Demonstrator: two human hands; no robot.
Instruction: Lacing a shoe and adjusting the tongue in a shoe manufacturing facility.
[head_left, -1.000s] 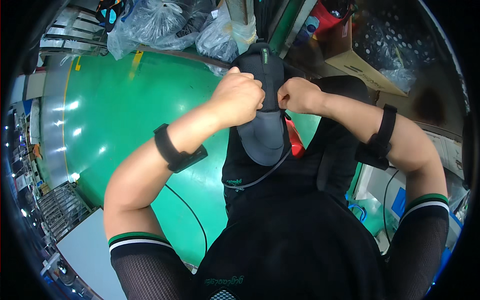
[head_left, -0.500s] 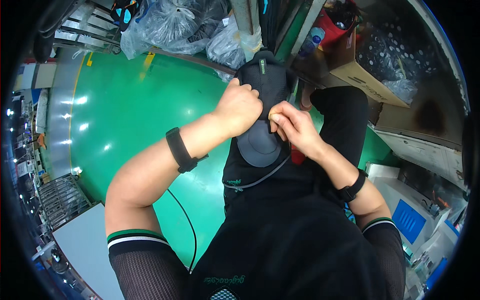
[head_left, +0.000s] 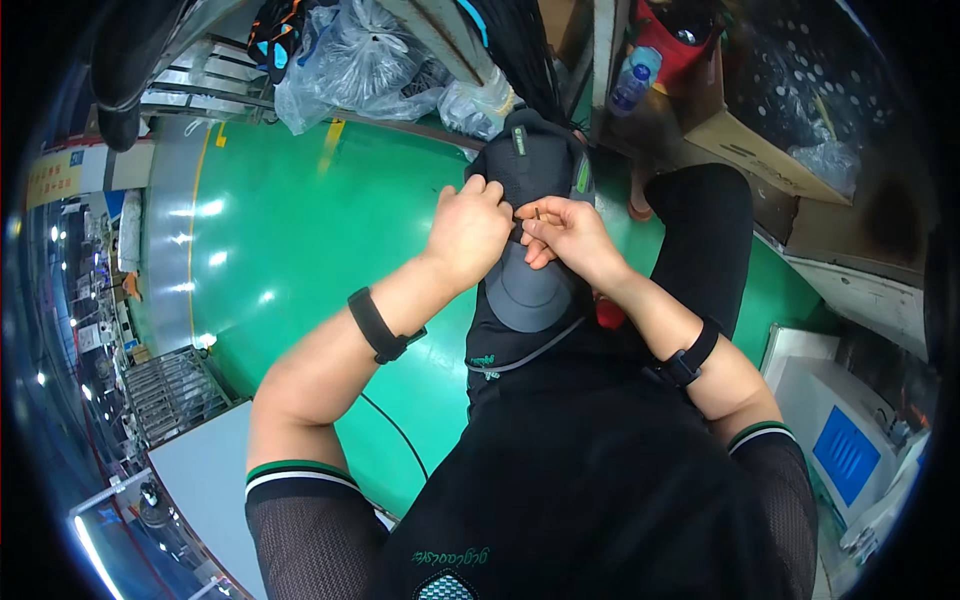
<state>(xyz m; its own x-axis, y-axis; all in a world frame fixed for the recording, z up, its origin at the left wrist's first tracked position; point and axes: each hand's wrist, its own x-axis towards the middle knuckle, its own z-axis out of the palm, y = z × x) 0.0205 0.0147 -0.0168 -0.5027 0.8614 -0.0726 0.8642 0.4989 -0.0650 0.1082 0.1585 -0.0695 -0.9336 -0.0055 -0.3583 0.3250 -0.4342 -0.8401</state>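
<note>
What looks like a dark cap [head_left: 530,295] lies over my thigh, its smooth grey brim-like end toward me. The far part is black and textured, with a small green-marked label on it. My left hand [head_left: 470,225] is closed on the left side of this cap, knuckles up, fingertips hidden. Just to its right, my right hand [head_left: 575,240] pinches a small dark strip [head_left: 537,213] between thumb and forefinger, above the middle of the cap. The two hands nearly touch. Whether the strip is joined to the cap I cannot tell.
Clear plastic bags [head_left: 365,60] lie on a rack beyond my knees. To the far right stand an open cardboard box [head_left: 770,150], a bottle [head_left: 630,88] and a red container [head_left: 675,50]. A thin dark cable [head_left: 398,430] hangs by my left elbow over the green floor [head_left: 290,250].
My view has shifted, so the surroundings sit farther right. My right hand has turned and moved closer to the left, and the small dark strip now shows in its fingers.
</note>
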